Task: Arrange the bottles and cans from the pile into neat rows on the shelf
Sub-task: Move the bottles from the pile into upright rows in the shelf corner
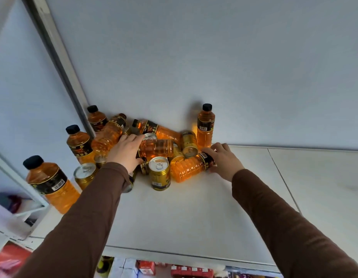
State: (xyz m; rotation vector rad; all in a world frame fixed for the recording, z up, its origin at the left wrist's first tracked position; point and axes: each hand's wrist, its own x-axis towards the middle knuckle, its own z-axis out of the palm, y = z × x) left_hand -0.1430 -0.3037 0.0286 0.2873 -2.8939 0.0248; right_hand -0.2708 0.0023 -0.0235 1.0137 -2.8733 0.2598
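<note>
A pile of orange bottles with black caps and gold cans lies on the white shelf top (pixel 194 207) against the wall. My left hand (pixel 125 151) grips a lying orange bottle (pixel 157 148) at the pile's middle. My right hand (pixel 224 159) closes on the labelled neck end of another lying bottle (pixel 188 167) at the pile's front right. One bottle (pixel 205 126) stands upright alone at the back right. Three bottles (pixel 53 185) stand in a line along the left side. A gold can (pixel 159 173) stands upright in front of the pile.
A grey metal post (pixel 59 63) runs up the left by the wall. The shelf surface to the right has a seam (pixel 282 177). Below the front edge, red and white packaged goods (pixel 174 269) fill a lower shelf.
</note>
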